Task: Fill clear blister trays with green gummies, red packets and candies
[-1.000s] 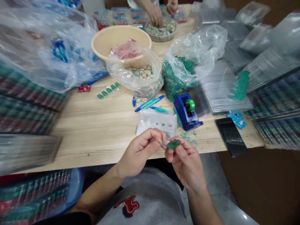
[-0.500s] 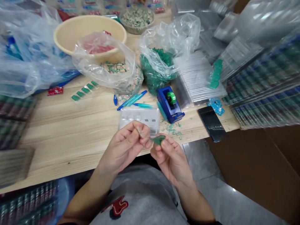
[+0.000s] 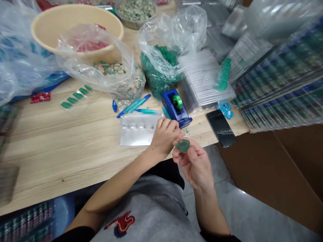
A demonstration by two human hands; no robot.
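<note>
My right hand [image 3: 195, 164] pinches a small green piece [image 3: 183, 146] between thumb and fingers, just past the table's front edge. Palm down, my left hand [image 3: 165, 137] reaches over beside it, near the front of the blue tape dispenser [image 3: 176, 109]. Its fingers are bent, and their tips and anything between them are hidden. Partly under the left hand lies a clear plastic tray [image 3: 136, 134] with small hollows. Blue and teal strips [image 3: 135, 106] lie behind the tray. Small green scraps [image 3: 186, 131] are scattered by the dispenser.
Behind stand a bag of green pieces [image 3: 161, 74], a bag of striped pieces [image 3: 126, 80] and a cream basin [image 3: 40, 27]. Five or so green pieces [image 3: 72, 100] lie left. To the right are stacked clear trays [image 3: 204, 80], a phone [image 3: 221, 128] and packed racks [image 3: 282, 90].
My left hand has moved right, from over the tray toward the dispenser, and turned palm down. My right hand still holds the green piece, slightly further right. The camera view has shifted.
</note>
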